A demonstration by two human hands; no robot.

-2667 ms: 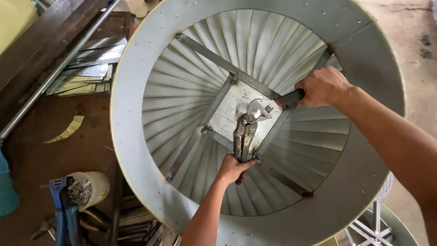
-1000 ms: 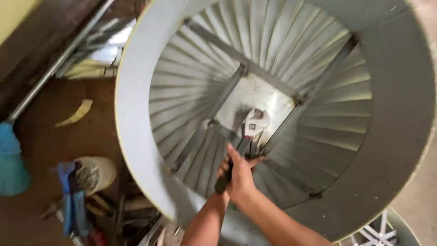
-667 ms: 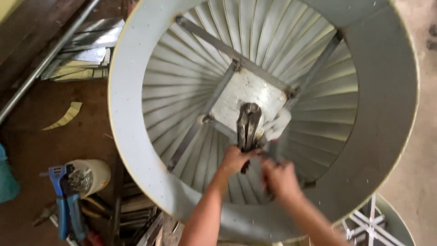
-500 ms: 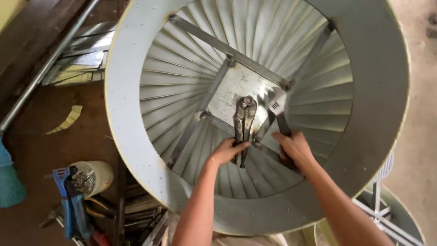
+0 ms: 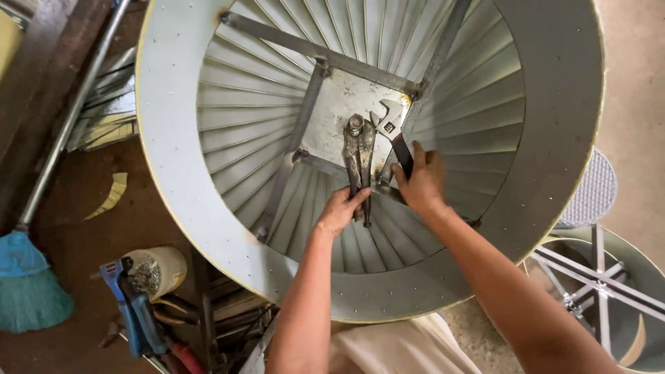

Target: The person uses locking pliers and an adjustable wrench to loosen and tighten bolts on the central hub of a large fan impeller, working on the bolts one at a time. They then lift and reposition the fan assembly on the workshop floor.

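A large round metal fan housing [image 5: 554, 125] with radial blades fills the view, a square plate [image 5: 339, 118] at its centre held by flat metal bars. My left hand [image 5: 341, 209] grips the handles of rusty locking pliers [image 5: 359, 149], whose jaws sit on a bolt at the plate's middle. My right hand [image 5: 422, 181] holds the dark handle of an adjustable wrench [image 5: 389, 128], its silver head lying beside the pliers' jaws. Both forearms reach in from the bottom edge.
On the dirt floor at left lie a blue broom [image 5: 31, 284] with a long metal handle, a can of small parts [image 5: 152, 270], blue-handled tools [image 5: 131, 312] and stacked metal sheets [image 5: 104, 111]. Another round frame [image 5: 603, 291] and a mesh disc [image 5: 592, 194] sit at right.
My right hand left the upper right, came down next to the left and swung the adjustable wrench up so its head lies beside the pliers. The left hand stayed on the pliers.
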